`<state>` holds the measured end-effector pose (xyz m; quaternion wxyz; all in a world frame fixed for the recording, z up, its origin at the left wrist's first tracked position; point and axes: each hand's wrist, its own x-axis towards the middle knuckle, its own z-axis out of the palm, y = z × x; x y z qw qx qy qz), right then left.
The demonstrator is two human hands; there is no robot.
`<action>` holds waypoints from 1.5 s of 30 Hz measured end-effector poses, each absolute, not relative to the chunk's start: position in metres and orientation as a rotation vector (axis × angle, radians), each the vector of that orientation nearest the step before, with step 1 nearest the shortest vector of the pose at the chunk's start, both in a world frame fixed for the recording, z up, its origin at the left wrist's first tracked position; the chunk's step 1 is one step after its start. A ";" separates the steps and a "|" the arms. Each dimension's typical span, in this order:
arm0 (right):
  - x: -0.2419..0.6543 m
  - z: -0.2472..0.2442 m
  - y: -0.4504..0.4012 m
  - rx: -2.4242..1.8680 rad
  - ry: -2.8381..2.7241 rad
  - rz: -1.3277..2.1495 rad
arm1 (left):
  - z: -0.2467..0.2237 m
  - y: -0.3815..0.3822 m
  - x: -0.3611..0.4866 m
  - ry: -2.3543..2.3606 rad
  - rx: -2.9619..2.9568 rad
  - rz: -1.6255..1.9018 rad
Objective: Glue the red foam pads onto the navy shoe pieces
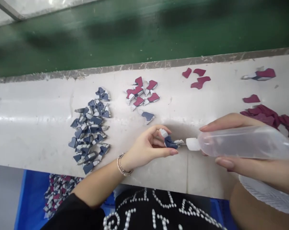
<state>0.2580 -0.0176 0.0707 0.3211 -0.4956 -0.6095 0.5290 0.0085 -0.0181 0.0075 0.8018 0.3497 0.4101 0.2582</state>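
Note:
My left hand (pixel 149 143) pinches a small dark blue and white plastic part (pixel 169 142) between thumb and fingers. Wrapped around a translucent squeeze bottle (pixel 245 142), my right hand (pixel 240 124) tips it sideways, white nozzle pointing left. A thin tip on the nozzle reaches the white end of the part; whether they touch I cannot tell. Just beyond my left hand lies a similar blue-topped part (pixel 147 116). Behind it sits a small group of parts with maroon tops (pixel 139 91). Loose maroon pieces (pixel 261 113) are heaped beyond the bottle, partly hidden by my right hand.
A pile of blue and white parts (pixel 89 131) covers the table's left middle. More maroon pieces (pixel 199 76) and one maroon-topped part (pixel 265 74) lie farther back. A blue bin (pixel 31 198) full of parts stands below the front edge. The green belt (pixel 144 32) runs along the back.

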 end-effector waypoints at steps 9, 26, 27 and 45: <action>0.235 0.082 -0.037 -1.602 -1.670 1.077 | 0.004 -0.026 0.012 0.918 0.922 0.602; 0.229 0.069 -0.028 -1.470 -1.874 1.025 | 0.002 -0.027 0.009 0.841 1.176 0.681; 0.229 0.068 -0.027 -1.472 -1.874 1.021 | 0.002 -0.026 0.008 0.841 1.175 0.683; 0.226 0.070 -0.028 -1.402 -1.891 0.922 | 0.001 -0.028 0.011 0.855 1.148 0.745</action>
